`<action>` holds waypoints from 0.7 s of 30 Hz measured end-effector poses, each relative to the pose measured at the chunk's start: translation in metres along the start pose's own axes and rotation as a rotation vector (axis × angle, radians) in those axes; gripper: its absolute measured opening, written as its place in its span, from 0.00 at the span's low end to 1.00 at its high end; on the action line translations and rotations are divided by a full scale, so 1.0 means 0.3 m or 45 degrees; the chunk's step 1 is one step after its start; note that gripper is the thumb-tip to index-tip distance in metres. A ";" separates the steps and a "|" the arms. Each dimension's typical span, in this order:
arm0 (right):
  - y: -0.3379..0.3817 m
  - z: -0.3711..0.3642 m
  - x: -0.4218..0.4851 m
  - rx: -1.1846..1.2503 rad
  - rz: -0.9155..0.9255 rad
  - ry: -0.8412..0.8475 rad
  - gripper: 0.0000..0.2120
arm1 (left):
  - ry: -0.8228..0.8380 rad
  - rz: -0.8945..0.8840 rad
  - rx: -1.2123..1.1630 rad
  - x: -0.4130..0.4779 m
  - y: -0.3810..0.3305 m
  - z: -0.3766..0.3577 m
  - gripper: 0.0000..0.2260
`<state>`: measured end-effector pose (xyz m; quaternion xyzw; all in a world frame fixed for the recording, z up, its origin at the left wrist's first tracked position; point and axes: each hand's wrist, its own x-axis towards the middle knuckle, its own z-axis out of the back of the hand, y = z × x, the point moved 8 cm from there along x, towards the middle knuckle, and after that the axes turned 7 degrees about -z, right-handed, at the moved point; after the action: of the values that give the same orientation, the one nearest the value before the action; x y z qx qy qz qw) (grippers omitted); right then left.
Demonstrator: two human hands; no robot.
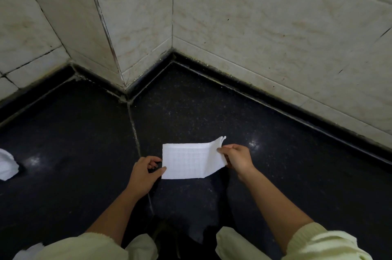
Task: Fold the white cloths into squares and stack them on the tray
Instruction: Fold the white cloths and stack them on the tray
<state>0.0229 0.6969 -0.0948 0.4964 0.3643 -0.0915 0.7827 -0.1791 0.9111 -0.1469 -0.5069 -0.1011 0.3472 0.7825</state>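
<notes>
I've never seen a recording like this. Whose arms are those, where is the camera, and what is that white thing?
No machine here: these are a person's own two bare hands. The one picture comes from a camera worn on their head, looking forward and down. The left hand pinches the left edge of a partly folded white cloth lying on a dark speckled surface; the right hand pinches its right edge, lifted off the surface. A second, crumpled cloth lies at the far left. Pale tiled walls stand behind.
</notes>
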 end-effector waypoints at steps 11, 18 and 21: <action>0.042 -0.355 -0.057 -0.435 0.127 0.271 0.06 | -0.016 -0.002 -0.033 0.009 0.019 -0.005 0.10; -0.018 -0.470 -0.027 -0.583 0.125 0.228 0.11 | -0.046 -0.021 -0.027 0.004 0.014 0.000 0.10; -0.024 -0.495 -0.022 -0.594 0.145 0.230 0.11 | -0.056 -0.035 -0.010 0.007 0.011 0.002 0.10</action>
<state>-0.0566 0.8174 -0.1316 0.3284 0.4153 0.0839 0.8442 -0.1795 0.9137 -0.1498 -0.5008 -0.1268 0.3469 0.7828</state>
